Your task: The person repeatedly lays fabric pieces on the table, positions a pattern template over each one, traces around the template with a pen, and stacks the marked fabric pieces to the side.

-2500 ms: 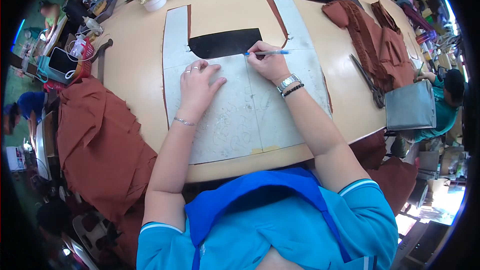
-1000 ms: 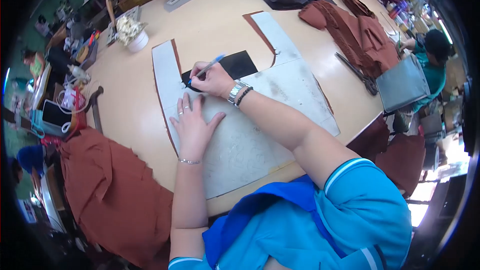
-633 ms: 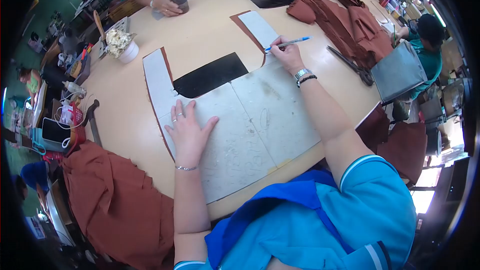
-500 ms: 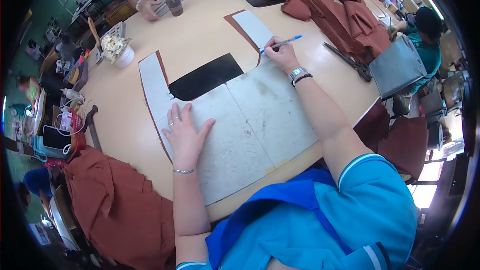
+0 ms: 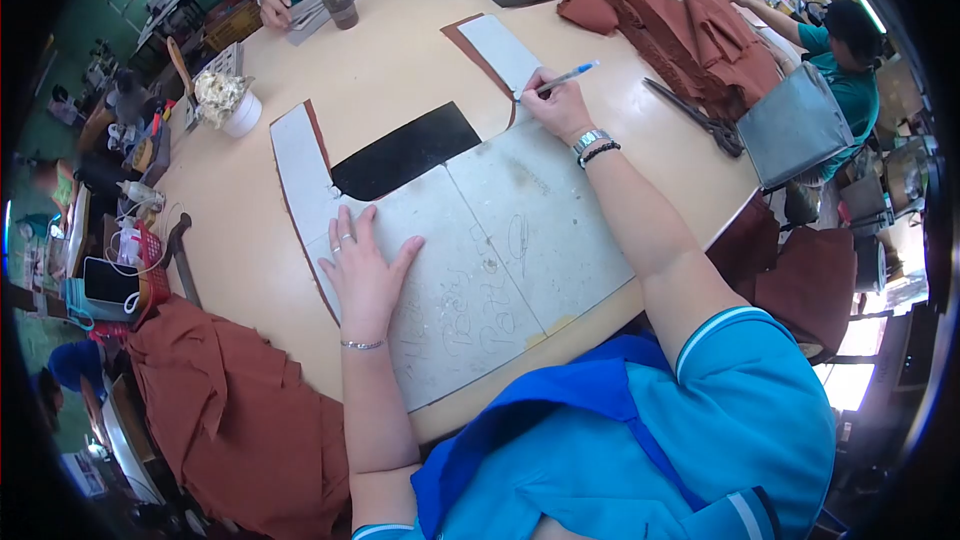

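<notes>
A large grey template [image 5: 560, 210] with two upright arms lies on the table before me, handwriting on its face. Reddish-brown leather [image 5: 318, 135] shows along its outer edges, beneath it. My left hand [image 5: 368, 258] is spread flat on the template's left part. In my right hand [image 5: 557, 110] is a blue-capped pen [image 5: 578, 73], its tip hidden or too small to make out near the inner corner of the right arm. A black rectangular piece [image 5: 408, 152] lies in the gap between the two arms.
Large scissors [image 5: 693, 117] lie to the right, beside brown leather pieces [image 5: 690, 45]. A hammer [image 5: 181, 258] and a white pot [image 5: 243, 115] stand at left. More brown leather [image 5: 235, 410] hangs at lower left. Co-workers sit across and at right; a glue bottle [image 5: 340, 2] is opposite.
My right hand and pen have shifted slightly, staying by the right arm's inner corner. The view has moved a little. The co-worker at right has stretched an arm out.
</notes>
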`<state>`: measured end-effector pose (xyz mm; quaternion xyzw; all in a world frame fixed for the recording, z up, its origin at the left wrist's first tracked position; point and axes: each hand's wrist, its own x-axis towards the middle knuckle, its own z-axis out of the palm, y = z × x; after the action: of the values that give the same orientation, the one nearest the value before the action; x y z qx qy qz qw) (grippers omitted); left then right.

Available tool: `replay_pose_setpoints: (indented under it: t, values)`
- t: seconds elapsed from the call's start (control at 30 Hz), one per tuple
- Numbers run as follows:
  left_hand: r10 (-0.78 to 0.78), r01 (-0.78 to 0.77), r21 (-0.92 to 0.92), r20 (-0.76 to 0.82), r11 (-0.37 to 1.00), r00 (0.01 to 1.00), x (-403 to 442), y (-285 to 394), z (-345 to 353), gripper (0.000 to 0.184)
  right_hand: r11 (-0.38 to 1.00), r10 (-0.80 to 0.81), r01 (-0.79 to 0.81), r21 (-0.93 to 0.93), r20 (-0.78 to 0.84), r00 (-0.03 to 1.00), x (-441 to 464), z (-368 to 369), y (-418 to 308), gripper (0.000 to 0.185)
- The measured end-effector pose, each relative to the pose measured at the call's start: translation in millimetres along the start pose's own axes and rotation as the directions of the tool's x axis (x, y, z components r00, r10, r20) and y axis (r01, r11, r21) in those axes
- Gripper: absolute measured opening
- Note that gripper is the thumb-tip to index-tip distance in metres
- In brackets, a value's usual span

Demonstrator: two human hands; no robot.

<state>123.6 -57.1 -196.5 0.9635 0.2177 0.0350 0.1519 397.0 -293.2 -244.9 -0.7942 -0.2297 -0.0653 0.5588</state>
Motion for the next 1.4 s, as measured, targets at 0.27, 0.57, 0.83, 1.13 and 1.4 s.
replay_pose_setpoints:
  t: [0.27,0.57,0.83,1.13,1.4]
  values:
    - [0.000,0.000,-0.002,0.007,1.000,1.000,0,-1,1,0.076,1.000,0.001,-0.001,-0.001,0.026,1.000,4,-1,11,0.013]
    - [0.071,-0.059,-0.210,0.051,0.976,0.996,5,-29,6,0.081,0.958,0.153,-0.141,-0.250,0.028,0.988,-66,-56,-37,0.022]
    - [-0.167,0.156,-0.118,-0.092,0.981,0.982,-42,-40,-4,0.104,0.953,0.296,-0.301,0.043,0.088,0.951,-137,-117,-35,0.037]
    - [-0.195,0.185,-0.082,-0.141,0.979,0.971,-42,-42,8,0.102,0.825,0.446,-0.541,0.161,0.402,0.800,-110,-140,-65,0.045]
    - [-0.444,0.441,-0.068,-0.240,0.895,0.863,-34,-55,25,0.086,0.976,0.111,-0.089,0.199,-0.102,0.989,-109,-220,-69,0.035]
